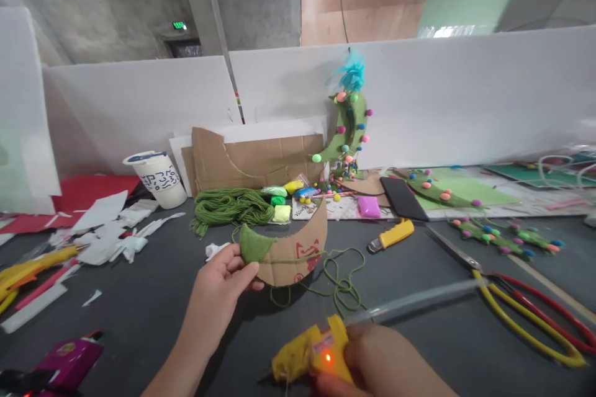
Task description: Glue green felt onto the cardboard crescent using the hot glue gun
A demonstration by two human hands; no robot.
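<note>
Between the thumb and fingers of my left hand (221, 288) is a cardboard crescent (291, 257), raised over the dark table. Green yarn (255, 244) wraps its left end, and a loose strand (344, 273) crosses the bare cardboard and curls onto the table at the right. My right hand (372, 356) grips a yellow hot glue gun (316, 350) with its orange light on. The gun's nozzle points left, below the crescent and apart from it. A clear glue stick (419, 301) juts from the gun's rear. The palm hides part of the handle.
Scissors (484, 279) lie at the right, near a yellow utility knife (391, 236) and a black phone (403, 197). Behind the crescent are a green yarn bundle (233, 208) and a decorated green crescent (354, 124). Paper scraps (112, 229) and a white cup (158, 180) stand left.
</note>
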